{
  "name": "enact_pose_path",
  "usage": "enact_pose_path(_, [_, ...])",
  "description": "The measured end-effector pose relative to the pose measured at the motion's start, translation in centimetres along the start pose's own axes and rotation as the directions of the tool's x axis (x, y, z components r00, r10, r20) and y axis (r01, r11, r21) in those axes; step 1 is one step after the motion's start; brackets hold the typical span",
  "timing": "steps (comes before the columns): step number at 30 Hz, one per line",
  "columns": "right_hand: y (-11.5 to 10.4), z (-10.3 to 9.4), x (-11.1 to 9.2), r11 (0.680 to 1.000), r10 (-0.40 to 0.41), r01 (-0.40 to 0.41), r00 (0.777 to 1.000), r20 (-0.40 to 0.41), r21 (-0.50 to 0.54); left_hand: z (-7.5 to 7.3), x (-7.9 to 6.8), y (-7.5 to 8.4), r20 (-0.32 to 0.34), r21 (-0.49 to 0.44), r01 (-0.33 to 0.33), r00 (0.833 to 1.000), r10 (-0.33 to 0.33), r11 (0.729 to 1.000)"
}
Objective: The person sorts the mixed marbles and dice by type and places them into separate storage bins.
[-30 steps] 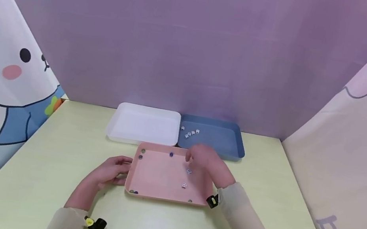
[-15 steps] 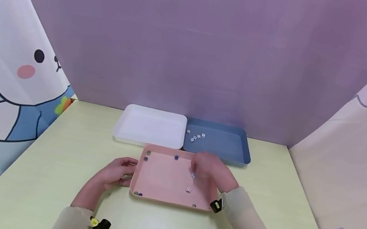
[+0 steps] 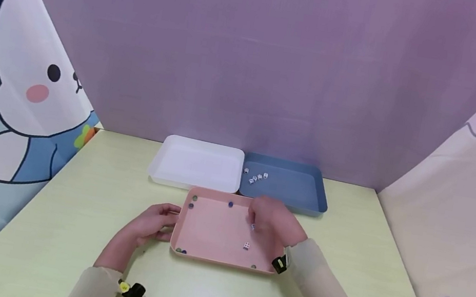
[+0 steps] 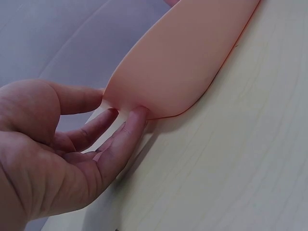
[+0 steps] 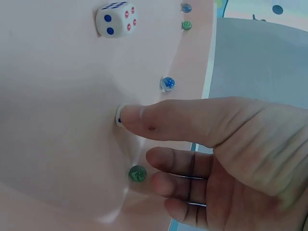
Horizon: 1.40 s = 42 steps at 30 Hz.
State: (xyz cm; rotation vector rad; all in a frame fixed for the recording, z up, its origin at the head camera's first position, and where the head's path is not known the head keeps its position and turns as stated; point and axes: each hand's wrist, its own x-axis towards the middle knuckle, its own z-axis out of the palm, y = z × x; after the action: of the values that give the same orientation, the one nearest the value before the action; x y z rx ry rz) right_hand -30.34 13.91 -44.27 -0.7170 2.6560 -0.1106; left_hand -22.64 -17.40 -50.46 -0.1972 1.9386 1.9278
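My right hand [image 3: 275,219] reaches down into the pink tray [image 3: 211,227]. In the right wrist view its thumb covers most of a white die [image 5: 118,115], pinched at the tip; the index finger is hidden behind the thumb. Another white die [image 3: 246,246] lies in the tray nearer me. Several glass marbles lie along the tray's edges, among them a blue one [image 5: 167,83] and a green one [image 5: 137,173]. At the tray's left end, my left hand [image 3: 154,222] touches the outer wall with its fingertips, fingers loosely bent, as the left wrist view shows.
Behind the pink tray stand a white tray [image 3: 198,165] and a blue tray [image 3: 295,183], side by side. Several white dice [image 3: 255,178] lie in the left part of the blue tray. A purple partition [image 3: 251,67] rises along the table's back edge.
My right hand has lowered onto the farther die in the pink tray, now largely covered by the fingers. The left hand stays at the tray's wall. The head view has shifted slightly.
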Motion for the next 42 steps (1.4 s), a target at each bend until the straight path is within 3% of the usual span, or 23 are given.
enact_pose_path(7, [0.1,0.2,0.3,0.999,-0.031,0.030,0.999,-0.025,-0.014,0.0,0.0,-0.1,0.015,-0.002,-0.008,1.000,0.008,1.000])
enact_pose_path(14, [0.4,-0.5,0.0,0.984,-0.097,0.107,0.992,-0.077,0.140,-0.1,-0.2,0.2,0.020,0.013,-0.015,1.000,0.014,1.000])
enact_pose_path(21, [1.3,-1.3,-0.8,0.906,-0.166,0.222,0.969,-0.181,0.359,-0.3,-0.1,0.0,0.023,0.014,-0.023,0.999,0.022,1.000])
enact_pose_path(25, [2.1,-1.3,-1.2,0.843,-0.207,0.328,0.930,-0.305,0.427,-0.1,0.0,-0.1,0.012,0.019,-0.026,1.000,0.026,0.999])
enact_pose_path(28, [2.8,-1.3,-1.6,0.798,-0.195,0.372,0.904,-0.382,0.473,0.0,0.2,-0.3,0.026,0.015,-0.031,0.999,0.031,0.999])
enact_pose_path(42, [5.0,-1.5,-1.3,0.710,-0.037,0.364,0.874,-0.485,0.603,0.0,-0.2,-0.3,0.003,0.015,-0.039,0.999,0.039,0.999])
